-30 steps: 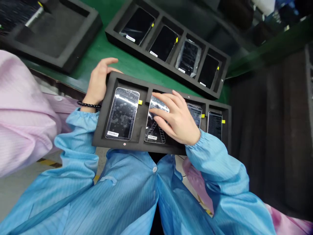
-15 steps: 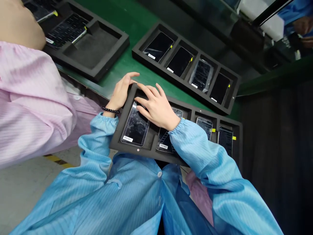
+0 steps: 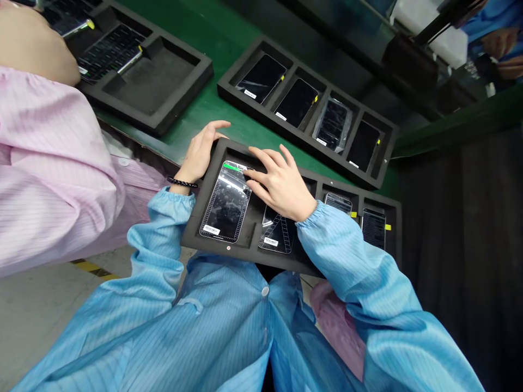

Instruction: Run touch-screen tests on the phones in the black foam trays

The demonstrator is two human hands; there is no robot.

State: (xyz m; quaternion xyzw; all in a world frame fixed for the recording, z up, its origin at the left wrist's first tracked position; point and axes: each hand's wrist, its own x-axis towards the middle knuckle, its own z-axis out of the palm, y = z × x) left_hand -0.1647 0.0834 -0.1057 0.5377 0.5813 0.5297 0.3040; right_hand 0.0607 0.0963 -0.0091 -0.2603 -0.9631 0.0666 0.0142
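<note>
A black foam tray (image 3: 255, 255) with several compartments lies in front of me at the table edge. In its leftmost compartment is a smartphone (image 3: 226, 204), its screen lit with a grid border and a green strip near the top. My right hand (image 3: 281, 182) hovers with spread fingers, a fingertip at the phone's upper right edge. My left hand (image 3: 203, 149) rests against the tray's far left corner, fingers stretched out; its thumb is hidden. A second smartphone (image 3: 275, 231) shows crossing gridded lines, partly under my right hand. Two more phones, including one smartphone (image 3: 373, 227), lie further right with yellow tabs.
Behind stands another foam tray (image 3: 304, 133) holding several dark phones, on the green table (image 3: 241, 128). A third tray (image 3: 180, 106) is at upper left, beside a co-worker's hand (image 3: 38, 46) and pink sleeve (image 3: 53, 163). A reflective dark panel rises at the back.
My right hand has moved right, off the top of the first phone, uncovering its upper screen, where a green strip now shows. My left hand has stayed at the tray corner.
</note>
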